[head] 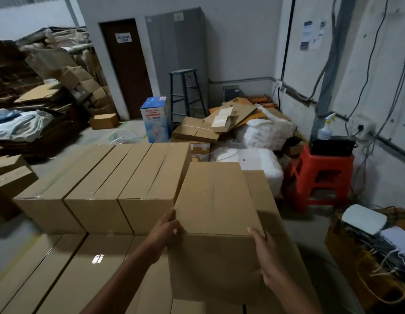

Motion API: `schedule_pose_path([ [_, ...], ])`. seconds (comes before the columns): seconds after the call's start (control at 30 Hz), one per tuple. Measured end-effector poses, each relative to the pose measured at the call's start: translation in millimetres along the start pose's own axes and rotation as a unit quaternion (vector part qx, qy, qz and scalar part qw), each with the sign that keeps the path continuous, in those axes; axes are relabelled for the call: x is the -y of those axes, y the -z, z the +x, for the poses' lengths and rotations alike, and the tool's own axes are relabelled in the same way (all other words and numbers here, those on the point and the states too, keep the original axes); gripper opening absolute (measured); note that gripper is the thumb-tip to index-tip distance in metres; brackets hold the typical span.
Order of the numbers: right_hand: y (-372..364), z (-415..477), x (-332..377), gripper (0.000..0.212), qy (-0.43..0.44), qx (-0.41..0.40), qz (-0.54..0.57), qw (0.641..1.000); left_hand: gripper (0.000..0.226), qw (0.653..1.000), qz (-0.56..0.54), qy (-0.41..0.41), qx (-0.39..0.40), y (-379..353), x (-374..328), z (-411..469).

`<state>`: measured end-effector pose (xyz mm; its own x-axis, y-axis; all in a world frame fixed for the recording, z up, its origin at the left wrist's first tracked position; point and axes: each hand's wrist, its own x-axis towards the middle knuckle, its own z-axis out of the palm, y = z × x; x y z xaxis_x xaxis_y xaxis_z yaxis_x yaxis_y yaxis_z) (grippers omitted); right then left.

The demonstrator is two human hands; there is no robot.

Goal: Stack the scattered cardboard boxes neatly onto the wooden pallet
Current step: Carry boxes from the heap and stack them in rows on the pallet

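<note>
- A person holds one cardboard box [216,214] between both hands, at the right end of the stacked rows.
- Left hand [166,227]: fingers pressed against the box's left near top corner, grasping it.
- Right hand [262,252]: fingers wrapped over the near right edge and down the near face, grasping the same box. Neither hand is released.
- The box's long axis runs away from the person, parallel to the three boxes of the raised row [102,184] to its left.
- The held box sits just beside the rightmost box of that row; I cannot tell whether the two touch, nor whether the held box already rests on a support.
- A lower layer of boxes [68,268] with glossy taped tops lies nearer the person, to the left of the arms.
- The wooden pallet is not visible; it is presumably hidden under the boxes.
- Judgement: the coming move turns on the gap to the left. The box needs to go left and flush with the raised row, keeping its long axis parallel; the left hand is on that side and risks being pinched.
- A red stool [319,177] stands well apart to the right.
</note>
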<state>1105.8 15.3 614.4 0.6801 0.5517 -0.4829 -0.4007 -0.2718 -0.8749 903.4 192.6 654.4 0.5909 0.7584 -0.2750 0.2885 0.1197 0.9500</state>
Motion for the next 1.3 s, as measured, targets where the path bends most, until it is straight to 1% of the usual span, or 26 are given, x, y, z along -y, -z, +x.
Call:
schedule_pose_path([
  [0.07,-10,21,0,0.061,0.007,0.012,-0.008,1.000,0.054,1.000,-0.006,-0.011,-0.020,4,7,22],
  [0.13,-22,43,0,0.058,0.009,0.009,-0.004,1.000,0.064,0.999,-0.001,-0.016,-0.043,9,13,44],
  [0.27,-48,78,6,0.050,0.019,0.000,0.008,1.000,0.075,0.998,0.015,-0.043,-0.030,17,19,76],
  [0.33,-58,92,8,0.047,0.031,-0.007,0.009,0.999,0.076,0.998,0.010,-0.061,-0.023,20,24,91],
  [0.4,-67,103,13,0.047,0.034,-0.014,0.008,0.999,0.081,0.997,0.009,-0.076,-0.021,25,31,109],
  [0.47,-75,117,18,0.052,0.019,-0.006,-0.007,1.000,0.081,0.997,0.004,-0.074,-0.024,30,38,128],
  [0.57,-89,141,22,0.062,0.000,0.015,-0.034,0.999,0.075,0.998,-0.012,-0.061,-0.015,42,50,159],
  [0.63,-95,157,21,0.061,-0.007,0.009,-0.043,0.999,0.062,0.999,0.006,-0.053,0.002,46,57,176],
  [0.67,-97,163,19,0.060,-0.009,0.007,-0.051,0.999,0.052,0.998,0.031,-0.055,-0.006,47,61,183],
  [0.73,-99,174,15,0.060,-0.005,0.006,-0.089,0.996,0.031,0.987,0.107,-0.092,-0.074,48,64,193],
  [0.8,-101,182,10,0.065,0.027,0.007,-0.147,0.989,0.016,0.953,0.208,-0.164,-0.148,52,60,199],
  [0.83,-103,185,7,0.071,0.054,-0.002,-0.197,0.979,0.011,0.932,0.256,-0.196,-0.165,55,56,202],
  [0.87,-105,186,7,0.082,0.085,-0.016,-0.278,0.957,0.008,0.915,0.296,-0.216,-0.171,60,51,204],
  [0.9,-108,187,7,0.095,0.120,-0.033,-0.389,0.913,0.010,0.900,0.327,-0.229,-0.175,66,49,210],
  [0.93,-112,188,7,0.104,0.169,-0.048,-0.499,0.848,0.015,0.888,0.353,-0.237,-0.173,73,47,218],
  [0.97,-117,188,7,0.109,0.220,-0.040,-0.586,0.779,0.022,0.881,0.374,-0.237,-0.165,82,48,225],
  [1.0,-125,187,8,0.110,0.261,-0.017,-0.633,0.729,0.032,0.881,0.386,-0.230,-0.148,91,50,233],
  [1.03,-134,186,6,0.110,0.282,0.014,-0.658,0.698,0.047,0.886,0.392,-0.214,-0.123,100,55,239],
  [1.07,-143,185,3,0.109,0.297,0.045,-0.674,0.675,0.064,0.888,0.405,-0.194,-0.095,107,63,245],
  [1.1,-151,185,0,0.108,0.311,0.061,-0.687,0.654,0.080,0.881,0.434,-0.177,-0.068,112,73,250],
  [1.13,-156,191,-7,0.107,0.327,0.064,-0.698,0.634,0.092,0.861,0.478,-0.167,-0.049,116,85,253],
  [1.17,-159,196,-10,0.106,0.338,0.055,-0.704,0.622,0.096,0.838,0.518,-0.165,-0.041,118,94,256],
  [1.2,-161,201,-11,0.104,0.338,0.045,-0.706,0.620,0.095,0.826,0.537,-0.167,-0.039,118,99,257],
  [1.27,-163,210,-6,0.102,0.334,0.036,-0.706,0.623,0.092,0.824,0.538,-0.174,-0.041,116,99,258],
  [1.3,-164,213,-1,0.100,0.329,0.045,-0.711,0.620,0.091,0.825,0.535,-0.179,-0.035,115,97,257],
])
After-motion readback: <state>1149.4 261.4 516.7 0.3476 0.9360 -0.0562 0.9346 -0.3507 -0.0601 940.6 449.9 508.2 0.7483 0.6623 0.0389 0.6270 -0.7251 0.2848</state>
